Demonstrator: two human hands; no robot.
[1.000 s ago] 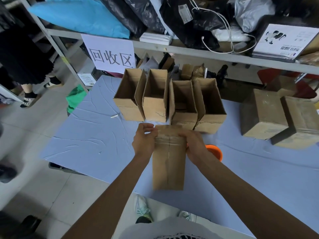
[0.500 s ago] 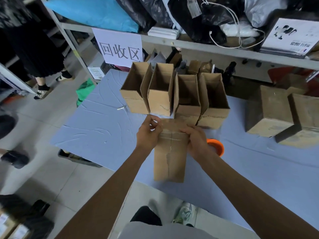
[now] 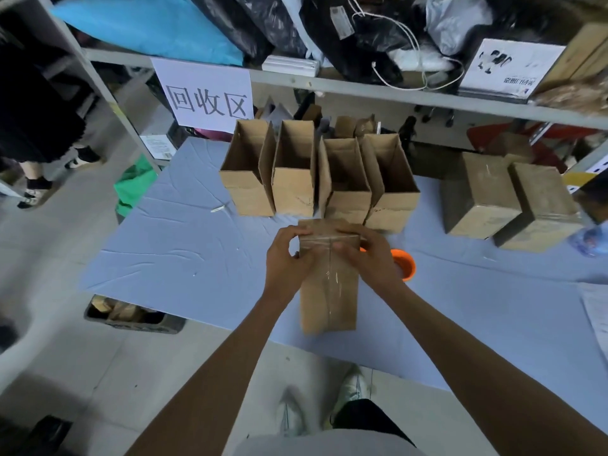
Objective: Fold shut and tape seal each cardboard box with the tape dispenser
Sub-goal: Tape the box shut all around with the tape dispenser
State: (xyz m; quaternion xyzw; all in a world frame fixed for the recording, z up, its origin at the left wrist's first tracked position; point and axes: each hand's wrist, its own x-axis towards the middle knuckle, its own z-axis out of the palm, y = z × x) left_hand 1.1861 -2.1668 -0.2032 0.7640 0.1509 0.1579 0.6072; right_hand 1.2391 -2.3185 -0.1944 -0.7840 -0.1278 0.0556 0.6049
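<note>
A long, closed cardboard box (image 3: 329, 291) lies on the blue table (image 3: 184, 255) in front of me, with clear tape running along its top seam and across its far end. My left hand (image 3: 286, 261) grips the box's far left corner, fingers curled over the edge. My right hand (image 3: 368, 255) holds the far right corner, fingers pressed on the taped end. An orange tape dispenser (image 3: 404, 264) sits just right of my right hand, partly hidden by it. Several open boxes (image 3: 316, 179) stand in a row behind.
Two closed boxes (image 3: 506, 202) sit at the right of the table. A metal shelf (image 3: 362, 87) with bags and a white sign (image 3: 207, 97) runs behind. A person's legs (image 3: 36, 179) stand at the far left. A bin (image 3: 131, 314) sits under the table's edge.
Both hands have stayed on the box's far end, and the fingers have shifted slightly over the taped edge. The camera has tilted a little, so the scene sits differently in the frame.
</note>
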